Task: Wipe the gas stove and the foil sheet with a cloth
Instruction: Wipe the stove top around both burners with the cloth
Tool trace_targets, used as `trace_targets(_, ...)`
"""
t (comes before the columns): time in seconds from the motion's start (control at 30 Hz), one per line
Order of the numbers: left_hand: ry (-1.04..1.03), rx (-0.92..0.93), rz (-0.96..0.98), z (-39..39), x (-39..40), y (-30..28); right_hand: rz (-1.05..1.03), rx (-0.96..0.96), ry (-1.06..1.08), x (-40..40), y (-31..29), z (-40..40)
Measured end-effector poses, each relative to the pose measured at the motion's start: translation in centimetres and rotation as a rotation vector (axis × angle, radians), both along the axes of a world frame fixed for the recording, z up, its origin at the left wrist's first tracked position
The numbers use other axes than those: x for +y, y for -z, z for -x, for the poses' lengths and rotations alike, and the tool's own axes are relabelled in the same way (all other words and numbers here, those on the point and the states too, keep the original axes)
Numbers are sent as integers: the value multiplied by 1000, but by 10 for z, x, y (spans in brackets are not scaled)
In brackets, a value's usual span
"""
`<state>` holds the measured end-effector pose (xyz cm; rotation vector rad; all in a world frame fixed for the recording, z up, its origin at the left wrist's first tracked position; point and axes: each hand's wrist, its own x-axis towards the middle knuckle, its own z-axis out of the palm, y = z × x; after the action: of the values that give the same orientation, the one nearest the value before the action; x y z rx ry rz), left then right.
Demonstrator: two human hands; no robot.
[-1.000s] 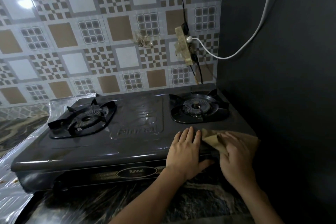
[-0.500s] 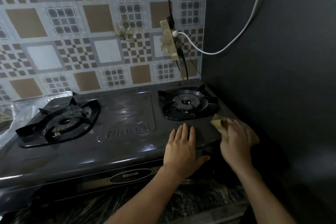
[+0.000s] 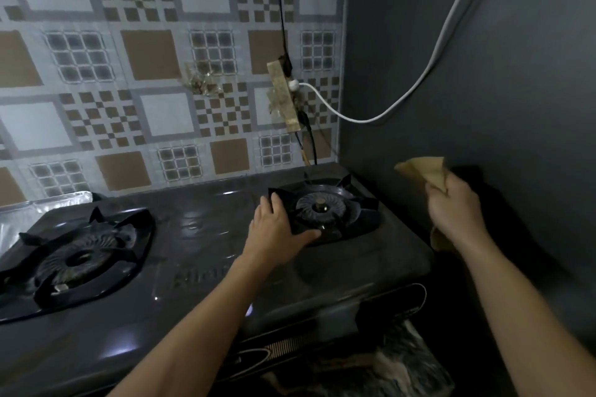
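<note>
A dark two-burner gas stove fills the counter. My left hand grips the left edge of the right burner's pan support, thumb along its front rim. My right hand is raised off the stove near the dark right wall and holds a tan cloth, bunched, with one end hanging below the wrist. The foil sheet shows only as a shiny strip behind the left burner at the far left.
A patterned tiled wall stands behind the stove. A power strip with a black cord and a white cable hangs above the right burner. The dark wall runs close along the stove's right side. A marbled counter lies in front.
My left hand moved from the stove's front edge up to the right burner's pan support. My right hand lifted the cloth off the stove's right corner into the air by the wall.
</note>
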<state>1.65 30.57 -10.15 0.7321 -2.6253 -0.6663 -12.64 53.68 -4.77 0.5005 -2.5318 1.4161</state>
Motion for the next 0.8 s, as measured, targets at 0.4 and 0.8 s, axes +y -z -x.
trace_targets(0.4,30,-291,-30,16,1,11,-477,34,-199,-14,71,-40)
trace_targets(0.8,12,-316,49,15,5,13,-541,4,-93,-30,57,-29)
